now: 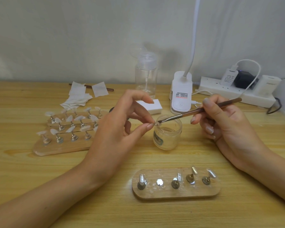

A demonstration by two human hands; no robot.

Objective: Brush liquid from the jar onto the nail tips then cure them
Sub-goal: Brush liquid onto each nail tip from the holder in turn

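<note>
At a wooden table (237, 211), a person's left hand (115, 129) is pinching a small nail tip (156, 124) between thumb and fingertip, holding it just over the rim of the open jar (168, 137). The right hand (227, 122) is gripping a brown brush (196, 111), its bristles touching the tip. A wooden board (176, 194) of metal stands is lying nearest the person. A larger board (62, 147) crowded with mounted tips is sitting to the left, near scattered wipes (77, 97). A white lamp (181, 94) is standing behind the jar.
</note>
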